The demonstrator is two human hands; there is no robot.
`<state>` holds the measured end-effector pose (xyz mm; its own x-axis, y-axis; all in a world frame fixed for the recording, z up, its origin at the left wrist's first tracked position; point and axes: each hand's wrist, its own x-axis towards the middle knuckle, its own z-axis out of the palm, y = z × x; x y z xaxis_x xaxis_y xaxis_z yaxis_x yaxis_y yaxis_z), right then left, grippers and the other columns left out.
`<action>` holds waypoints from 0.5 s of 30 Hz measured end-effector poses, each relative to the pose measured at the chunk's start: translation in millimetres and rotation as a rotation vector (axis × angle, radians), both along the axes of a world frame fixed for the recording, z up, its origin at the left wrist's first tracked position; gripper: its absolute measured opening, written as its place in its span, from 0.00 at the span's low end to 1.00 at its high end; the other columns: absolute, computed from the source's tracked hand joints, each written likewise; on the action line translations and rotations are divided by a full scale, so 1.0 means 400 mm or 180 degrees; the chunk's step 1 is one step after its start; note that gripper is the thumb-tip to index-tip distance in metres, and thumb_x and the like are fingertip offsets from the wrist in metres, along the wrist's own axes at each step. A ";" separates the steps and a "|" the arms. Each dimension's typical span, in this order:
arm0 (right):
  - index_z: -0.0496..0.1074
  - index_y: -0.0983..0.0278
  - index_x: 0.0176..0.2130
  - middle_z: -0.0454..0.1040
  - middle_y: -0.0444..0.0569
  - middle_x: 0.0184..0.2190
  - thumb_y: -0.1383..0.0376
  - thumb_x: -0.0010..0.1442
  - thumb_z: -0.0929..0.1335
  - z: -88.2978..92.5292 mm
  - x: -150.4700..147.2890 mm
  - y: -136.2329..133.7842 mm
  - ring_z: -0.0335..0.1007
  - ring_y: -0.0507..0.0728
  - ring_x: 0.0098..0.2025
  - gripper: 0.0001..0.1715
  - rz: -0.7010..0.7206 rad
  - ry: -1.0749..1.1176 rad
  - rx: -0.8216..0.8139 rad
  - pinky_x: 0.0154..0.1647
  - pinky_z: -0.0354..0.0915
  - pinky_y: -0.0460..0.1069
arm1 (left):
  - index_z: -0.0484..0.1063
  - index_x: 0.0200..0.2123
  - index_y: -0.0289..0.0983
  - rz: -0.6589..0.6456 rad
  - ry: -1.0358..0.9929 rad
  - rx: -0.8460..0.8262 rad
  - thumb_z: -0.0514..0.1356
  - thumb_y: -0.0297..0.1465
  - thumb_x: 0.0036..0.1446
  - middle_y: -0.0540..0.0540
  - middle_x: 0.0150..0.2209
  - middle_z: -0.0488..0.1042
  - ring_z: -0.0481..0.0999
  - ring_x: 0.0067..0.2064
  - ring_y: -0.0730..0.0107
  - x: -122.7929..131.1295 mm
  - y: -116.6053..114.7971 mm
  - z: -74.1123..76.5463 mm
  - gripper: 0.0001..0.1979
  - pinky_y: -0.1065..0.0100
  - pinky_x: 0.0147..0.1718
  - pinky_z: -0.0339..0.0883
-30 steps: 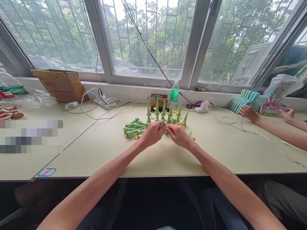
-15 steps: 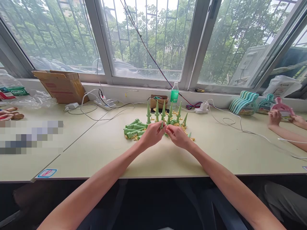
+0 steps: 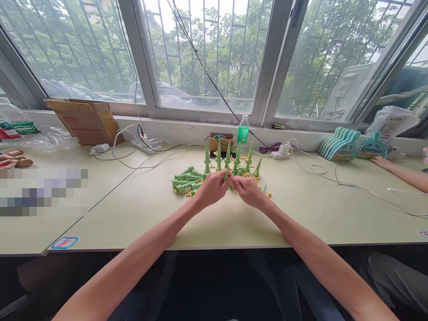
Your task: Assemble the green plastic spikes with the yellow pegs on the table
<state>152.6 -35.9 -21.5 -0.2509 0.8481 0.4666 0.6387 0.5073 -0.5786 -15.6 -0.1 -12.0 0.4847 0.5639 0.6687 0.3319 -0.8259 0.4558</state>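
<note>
My left hand (image 3: pixel 216 185) is closed on a green spike (image 3: pixel 226 175), whose tip shows above the fingers. Against it, my right hand (image 3: pixel 249 190) is closed with its fingertips pinched together; what they grip is too small and hidden to name. Just behind both hands several green spikes (image 3: pixel 207 159) stand upright with small yellow parts on them. Green tubular pieces (image 3: pixel 185 183) lie in a pile to the left of my left hand. Yellow pieces (image 3: pixel 269 194) and more green ones lie beyond my right hand.
A green-labelled bottle (image 3: pixel 244 130) and a small cardboard box (image 3: pixel 221 141) stand at the back. White cables (image 3: pixel 321 170) cross the right side. Teal hangers (image 3: pixel 341 145) and another person's arm (image 3: pixel 406 176) are at the right. A larger carton (image 3: pixel 87 120) stands back left.
At the far right, the other person's hand has moved off the pink hanger and now lies by the teal ones; the pink hanger has moved right, almost out of view. My hands have barely moved.
</note>
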 end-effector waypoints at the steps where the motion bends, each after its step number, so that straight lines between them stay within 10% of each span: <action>1: 0.59 0.63 0.25 0.59 0.41 0.20 0.55 0.68 0.55 0.002 -0.001 -0.001 0.52 0.50 0.22 0.23 -0.0011 0.0057 0.0047 0.26 0.50 0.46 | 0.66 0.31 0.37 0.0030 -0.0010 0.0001 0.53 0.33 0.62 0.55 0.22 0.66 0.60 0.22 0.80 0.000 -0.001 0.001 0.09 0.75 0.24 0.59; 15: 0.68 0.64 0.33 0.65 0.43 0.23 0.58 0.66 0.60 0.010 0.000 -0.009 0.55 0.50 0.25 0.15 0.0042 0.0237 0.0224 0.27 0.54 0.46 | 0.67 0.31 0.37 0.0107 0.0050 0.0020 0.53 0.34 0.62 0.54 0.23 0.67 0.61 0.22 0.79 0.000 -0.002 0.001 0.09 0.75 0.25 0.59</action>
<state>152.6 -39.4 -17.3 -0.2242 0.8095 0.5426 0.5881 0.5564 -0.5870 -15.8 -0.8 -11.5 0.4760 0.5758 0.6647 0.3667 -0.8170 0.4451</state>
